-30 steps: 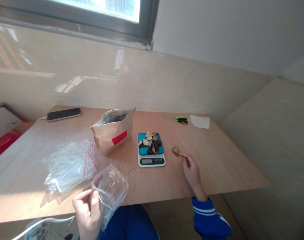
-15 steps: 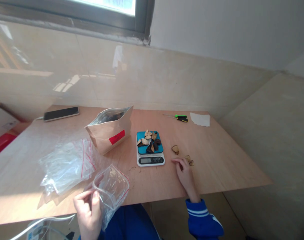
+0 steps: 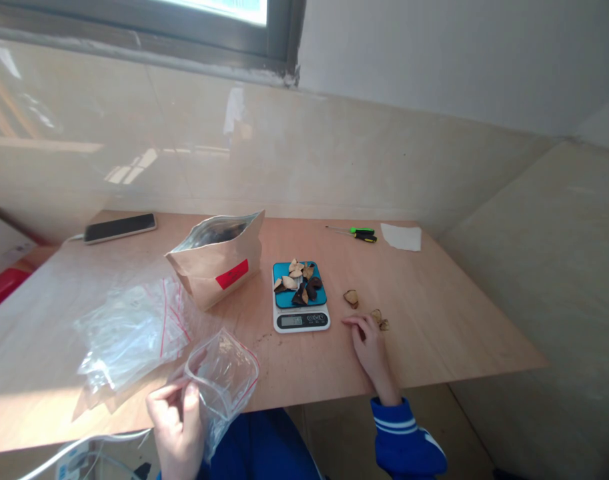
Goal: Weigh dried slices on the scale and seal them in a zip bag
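At the table's near edge my left hand [image 3: 177,420] pinches a clear zip-lock bag [image 3: 223,377] with a red seal line; its mouth gapes. My right hand [image 3: 368,343] rests on the table right of the kitchen scale [image 3: 303,321], holding nothing, index finger stretched out. On the scale's blue plate lies a small heap of dried pieces [image 3: 300,283], pale on some faces and dark brown on others. The display's digits are too small to read. Just beyond my right hand are a brown dried slice [image 3: 351,298] and some thin curled scraps [image 3: 379,319].
Left of the scale an open kraft pouch [image 3: 217,267] with a red label stands upright. More clear zip-lock bags [image 3: 129,333] lie in a pile at left. A phone [image 3: 120,229], two screwdrivers [image 3: 363,235] and a white paper piece [image 3: 401,237] lie towards the back.
The view has shifted very slightly. Both hands, the bag and the pieces on the scale stay as they were.
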The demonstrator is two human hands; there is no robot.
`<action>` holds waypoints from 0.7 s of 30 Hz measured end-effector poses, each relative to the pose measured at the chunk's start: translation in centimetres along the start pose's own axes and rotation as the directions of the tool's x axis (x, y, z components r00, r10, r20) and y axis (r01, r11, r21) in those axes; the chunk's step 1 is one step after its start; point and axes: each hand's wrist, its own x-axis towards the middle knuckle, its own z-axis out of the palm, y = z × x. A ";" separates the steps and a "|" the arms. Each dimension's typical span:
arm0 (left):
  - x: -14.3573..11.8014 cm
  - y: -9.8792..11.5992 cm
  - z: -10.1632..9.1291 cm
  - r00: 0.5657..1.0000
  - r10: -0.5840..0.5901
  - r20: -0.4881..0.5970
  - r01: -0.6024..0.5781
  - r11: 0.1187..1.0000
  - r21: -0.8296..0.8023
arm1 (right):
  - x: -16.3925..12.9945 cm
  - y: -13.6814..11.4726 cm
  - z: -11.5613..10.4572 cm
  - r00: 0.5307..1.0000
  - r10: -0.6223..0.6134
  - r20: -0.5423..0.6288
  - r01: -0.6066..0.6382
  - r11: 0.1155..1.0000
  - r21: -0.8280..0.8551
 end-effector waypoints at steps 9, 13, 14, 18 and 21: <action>0.0 0.1 0.0 1.000 -0.005 -0.009 0.005 1.000 -0.003 | 0.0 -0.3 0.0 1.000 0.002 -0.003 -0.002 1.000 -0.009; 0.0 0.6 0.1 1.000 0.007 -0.006 -0.007 1.000 0.002 | 0.1 -0.2 0.0 1.000 0.009 -0.010 -0.009 1.000 -0.004; 0.0 0.6 0.2 1.000 0.011 -0.007 -0.011 1.000 0.005 | 0.1 -0.3 0.1 1.000 0.010 -0.008 -0.010 1.000 -0.010; 0.1 0.7 0.1 1.000 -0.001 -0.025 0.001 1.000 0.004 | 1.1 -2.3 0.8 0.999 -0.035 0.006 0.035 0.996 -0.085; 0.1 0.7 0.0 0.999 -0.015 -0.035 0.015 1.000 0.019 | 2.8 -5.2 2.1 0.995 -0.090 0.040 0.097 0.972 -0.213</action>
